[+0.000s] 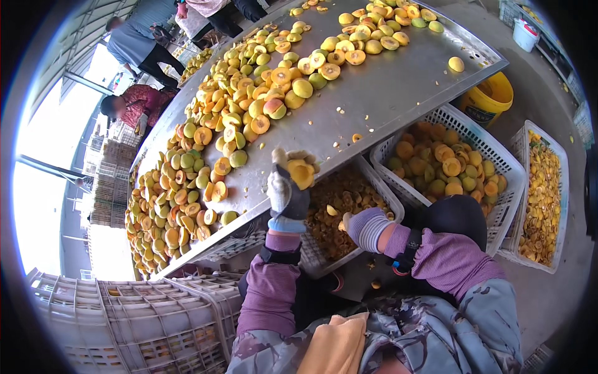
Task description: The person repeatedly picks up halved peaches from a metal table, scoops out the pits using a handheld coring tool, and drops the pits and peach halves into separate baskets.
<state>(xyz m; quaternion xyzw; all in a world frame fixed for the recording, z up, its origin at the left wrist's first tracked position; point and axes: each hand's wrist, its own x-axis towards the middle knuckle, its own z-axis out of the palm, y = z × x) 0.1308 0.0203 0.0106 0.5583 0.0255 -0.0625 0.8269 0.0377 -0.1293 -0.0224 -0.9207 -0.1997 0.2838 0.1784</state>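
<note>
My left hand (286,191), in a whitish glove with dark and blue wrist bands, is raised at the near edge of the metal table (373,112). It grips a hollowed yellow peach half (301,173), cut side facing me. My right hand (369,228), in a striped knit glove, is over a white plastic crate (395,205) of brown and yellow scraps (334,233). Its fingers are bent together; a small pale bit shows at the fingertips, but I cannot tell what it is. Many halved yellow-green peaches (243,103) are heaped across the table.
At right, one white crate (507,168) holds peach halves and another (563,187) yellow scraps. A yellow bucket (490,100) stands under the table corner. Stacked crates (154,313) are at lower left. People (140,103) work beyond the table's left side.
</note>
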